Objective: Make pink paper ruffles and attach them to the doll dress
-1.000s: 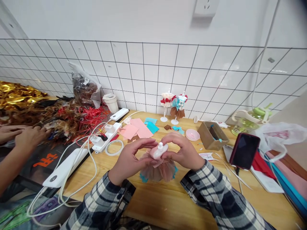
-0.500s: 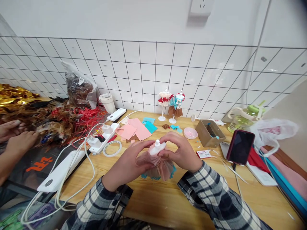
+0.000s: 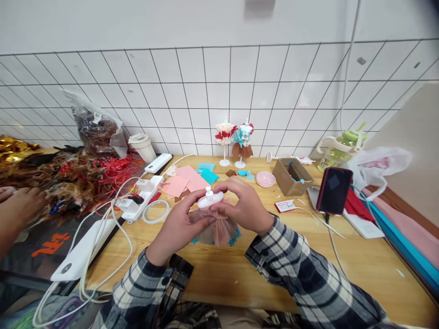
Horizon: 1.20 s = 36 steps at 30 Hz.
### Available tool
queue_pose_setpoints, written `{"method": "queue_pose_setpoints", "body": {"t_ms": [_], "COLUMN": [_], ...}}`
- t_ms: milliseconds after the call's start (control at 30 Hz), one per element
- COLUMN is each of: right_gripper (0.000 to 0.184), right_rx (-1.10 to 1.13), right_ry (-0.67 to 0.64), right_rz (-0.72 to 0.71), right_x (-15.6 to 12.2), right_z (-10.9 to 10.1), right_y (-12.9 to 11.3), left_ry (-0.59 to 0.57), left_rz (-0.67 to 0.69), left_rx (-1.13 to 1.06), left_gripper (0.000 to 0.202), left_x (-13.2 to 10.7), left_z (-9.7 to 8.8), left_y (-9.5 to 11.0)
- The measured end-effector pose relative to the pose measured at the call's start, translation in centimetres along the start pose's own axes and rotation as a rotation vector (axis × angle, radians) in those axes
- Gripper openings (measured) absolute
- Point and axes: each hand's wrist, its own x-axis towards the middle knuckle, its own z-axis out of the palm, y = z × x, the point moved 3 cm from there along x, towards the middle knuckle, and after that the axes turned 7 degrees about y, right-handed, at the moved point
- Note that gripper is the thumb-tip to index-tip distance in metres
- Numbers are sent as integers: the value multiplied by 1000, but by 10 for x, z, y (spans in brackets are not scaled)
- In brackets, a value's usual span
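Observation:
Between my hands is a small white mannequin (image 3: 210,199) dressed in a pale pink ruffled paper skirt (image 3: 221,230) with a turquoise lower edge. My left hand (image 3: 181,224) is closed on its left side, thumb over the front at the waist. On the other side my right hand (image 3: 245,208) grips the upper body, with thumb and fingers near the white shoulders. The fingers partly cover the torso. Beyond them, two dressed mini mannequins on white stands, one cream and red (image 3: 225,137), one turquoise and brown (image 3: 242,139), stand near the wall.
Pink paper sheets (image 3: 192,178), a tape roll (image 3: 156,211), a pink dish (image 3: 265,179) and a cardboard box (image 3: 292,178) lie beyond my hands. Power strips (image 3: 142,201) with cables run at left, beside another person's hand (image 3: 25,203). A phone (image 3: 334,191) stands at right.
The view has shifted, so the scene sits differently. The mannequin is tilted more, showing more of its white shoulders; both hands stay on it. The other person's hands have moved.

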Motion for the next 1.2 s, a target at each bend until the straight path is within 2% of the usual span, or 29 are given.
{"method": "queue_pose_setpoints", "body": {"t_ms": [100,200,267,333,533,667,733,833,933,1033,1200], "right_gripper": [27,29,29,28,30,41,46,32,18,25,18], "right_rx": [12,25,30,35,101,193,137,-41,-227,-395,-515], "right_ry": [-11,-10,-10,-10,-11,26,107,258,232,187,269], "right_rz": [5,-8,-7,8,74,112,69,-32,-125,-187,-302], "right_x": [0,1,1,2,4,0,-10,-35,-59,-72,-78], "right_z": [1,1,0,0,3,0,-7,-14,-6,7,11], "right_y": [0,-1,-2,-2,3,6,5,6,9,14,19], "left_ry": [-34,-73,-31,5,32,64,104,138,121,145,219], "left_rz": [5,18,22,16,38,24,-24,-94,-137,-163,-184], "left_rx": [26,-58,-82,-16,163,159,89,-36,-96,-117,-145], "left_gripper": [60,62,59,56,46,42,43,51,53,47,40], "left_x": [0,3,6,8,7,4,3,1,0,-1,-7], "left_z": [-3,-9,-14,-16,-9,-5,-6,-8,-6,-3,1], "left_y": [3,10,14,17,23,23,19,15,14,15,9]}}
